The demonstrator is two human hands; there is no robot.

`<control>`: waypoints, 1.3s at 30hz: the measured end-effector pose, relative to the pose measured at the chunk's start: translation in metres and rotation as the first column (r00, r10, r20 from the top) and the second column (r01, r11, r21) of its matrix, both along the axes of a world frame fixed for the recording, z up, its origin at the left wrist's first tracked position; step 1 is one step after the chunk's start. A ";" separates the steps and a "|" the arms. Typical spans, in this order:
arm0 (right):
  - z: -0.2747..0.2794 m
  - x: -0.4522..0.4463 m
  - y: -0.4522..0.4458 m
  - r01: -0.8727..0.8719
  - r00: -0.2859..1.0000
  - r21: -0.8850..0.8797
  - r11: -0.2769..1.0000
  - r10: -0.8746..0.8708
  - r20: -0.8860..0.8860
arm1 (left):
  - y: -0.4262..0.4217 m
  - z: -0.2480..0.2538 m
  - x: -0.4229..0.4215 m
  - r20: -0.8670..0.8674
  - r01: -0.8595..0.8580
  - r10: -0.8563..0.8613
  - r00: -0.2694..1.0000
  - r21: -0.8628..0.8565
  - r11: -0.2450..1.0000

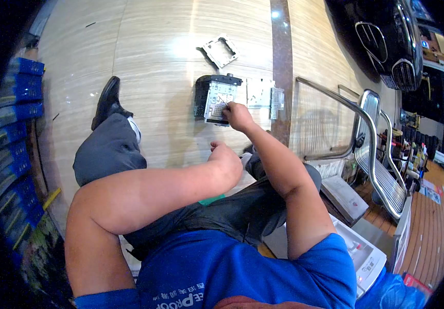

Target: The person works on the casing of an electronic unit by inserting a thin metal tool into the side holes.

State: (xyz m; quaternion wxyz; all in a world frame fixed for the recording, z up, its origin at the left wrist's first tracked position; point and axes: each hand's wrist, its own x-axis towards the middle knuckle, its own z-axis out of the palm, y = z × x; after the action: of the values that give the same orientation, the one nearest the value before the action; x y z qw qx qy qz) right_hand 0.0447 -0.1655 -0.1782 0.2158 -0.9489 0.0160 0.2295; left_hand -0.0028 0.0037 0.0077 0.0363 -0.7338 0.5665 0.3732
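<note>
A boxy electronic unit (221, 99) with a perforated silver metal face and black housing sits on the floor in front of me. My right hand (239, 117) is at its near right edge, fingers closed against the metal; whether a small part is between the fingertips I cannot make out. Nearer my body, my left hand (225, 164) is apart from the unit, its fingers curled and mostly hidden from view. A flat silver metal plate (258, 94) lies right of the unit, with a finned metal piece (276, 103) at its right end. Beyond the unit lies an open rectangular frame (221, 51).
Blue stacked bins (23, 113) line the left side. A metal-tube bench (373, 139) stands at right, with a black car (381, 41) behind it. Close by my right arm are a flat grey box (343, 198) and a white tray (358, 247).
</note>
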 end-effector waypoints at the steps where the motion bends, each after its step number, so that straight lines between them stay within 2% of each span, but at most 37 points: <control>1: 0.000 0.000 0.001 0.012 1.000 -0.005 1.000 -0.012 -0.005 | 0.000 -0.002 -0.001 0.009 -0.003 0.003 1.000 0.002 1.000; 11: -0.006 0.000 0.000 0.000 0.999 0.035 0.999 -0.002 0.040 | -0.001 -0.003 0.000 -0.009 0.038 -0.038 0.999 0.001 0.999; 16: -0.003 0.000 0.003 -0.014 0.999 -0.045 0.999 0.016 0.039 | -0.003 -0.010 -0.002 0.004 0.030 -0.030 1.000 0.014 0.999; 19: 0.016 0.003 0.008 0.053 0.999 -0.072 0.996 -0.053 -0.007 | -0.003 -0.009 -0.003 0.006 0.024 -0.024 1.000 0.010 1.000; 23: 0.037 0.011 0.008 0.160 0.987 -0.049 0.986 -0.159 0.023 | -0.001 -0.009 -0.004 0.045 -0.004 0.005 0.999 -0.010 1.000; 25: 0.045 0.017 0.002 0.160 0.971 -0.043 0.986 -0.150 0.184 | 0.004 -0.006 0.000 0.027 0.016 -0.015 1.000 -0.030 0.999; 27: 0.071 0.023 0.001 0.181 0.971 -0.040 0.983 -0.171 0.168 | 0.007 -0.006 0.001 0.012 0.039 -0.039 0.999 -0.049 0.998; 29: 0.102 0.020 0.001 0.077 0.946 0.017 0.997 -0.079 0.316 | 0.006 -0.009 -0.001 0.031 -0.003 0.004 1.000 -0.039 0.999; 30: 0.124 0.016 0.003 0.058 0.951 0.041 0.997 -0.068 0.301 | 0.006 -0.005 0.001 0.042 0.002 -0.001 0.999 -0.032 0.999; 33: 0.199 -0.004 0.009 -0.028 0.979 -0.040 0.999 0.035 0.200 | 0.013 0.012 0.019 0.126 -0.066 0.068 0.990 -0.016 0.998; 35: 0.221 -0.017 -0.005 -0.046 0.976 -0.061 0.997 0.058 0.208 | 0.014 0.026 0.037 0.301 -0.273 0.326 0.896 -0.205 0.940; 36: 0.236 -0.017 -0.007 -0.037 0.978 -0.058 0.998 0.048 0.201 | 0.013 0.032 0.051 0.258 -0.394 0.432 0.864 -0.185 0.900; 38: 0.266 -0.014 -0.004 -0.030 0.980 -0.039 0.999 0.037 0.198 | 0.019 0.035 0.072 0.333 -0.477 0.559 0.759 -0.299 0.826; 39: 0.272 -0.014 -0.002 -0.031 0.978 -0.028 0.999 0.036 0.205 | 0.022 0.034 0.078 0.385 -0.477 0.553 0.739 -0.280 0.833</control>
State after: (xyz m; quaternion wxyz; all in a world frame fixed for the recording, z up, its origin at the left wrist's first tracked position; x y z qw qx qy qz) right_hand 0.0310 -0.1675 0.0941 0.2006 -0.9703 -0.0194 0.1339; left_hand 0.0750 0.0261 0.0412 0.0016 -0.9280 0.3451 0.1404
